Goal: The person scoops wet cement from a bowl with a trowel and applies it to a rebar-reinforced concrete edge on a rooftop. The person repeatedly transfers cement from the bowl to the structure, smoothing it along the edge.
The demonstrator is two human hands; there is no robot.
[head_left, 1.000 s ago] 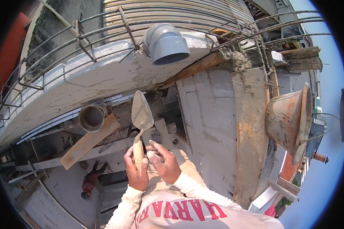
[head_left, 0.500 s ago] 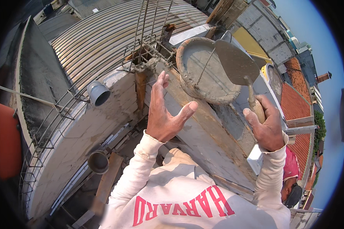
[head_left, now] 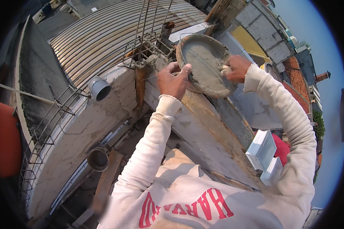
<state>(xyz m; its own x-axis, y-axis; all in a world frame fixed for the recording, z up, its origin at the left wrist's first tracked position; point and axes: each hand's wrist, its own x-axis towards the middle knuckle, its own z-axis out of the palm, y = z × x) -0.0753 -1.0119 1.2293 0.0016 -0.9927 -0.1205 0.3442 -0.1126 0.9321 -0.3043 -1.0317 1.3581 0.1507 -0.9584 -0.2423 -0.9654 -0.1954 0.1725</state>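
Observation:
A round pan (head_left: 179, 57) of wet grey mortar (head_left: 204, 66) rests on top of the wall, its far side tipped up. My left hand (head_left: 174, 82) grips the near left rim, thumb on the edge and fingers curled. Over the pan's right side, my right hand (head_left: 236, 68) is closed round a trowel's handle (head_left: 225, 70). The trowel's blade cannot be made out against the mortar.
Thin steel bars (head_left: 145, 38) rise from the wall corner beyond the pan. A grey pipe end (head_left: 99, 88) sticks out of the left wall, and another open pipe (head_left: 98, 159) stands lower. White ridged blocks (head_left: 262, 149) lie at right, beside someone's red clothing (head_left: 281, 149).
My right hand has swung the trowel from the pan's right side into the mortar. My left hand has moved from open in the air to the rim. The pan is now tipped.

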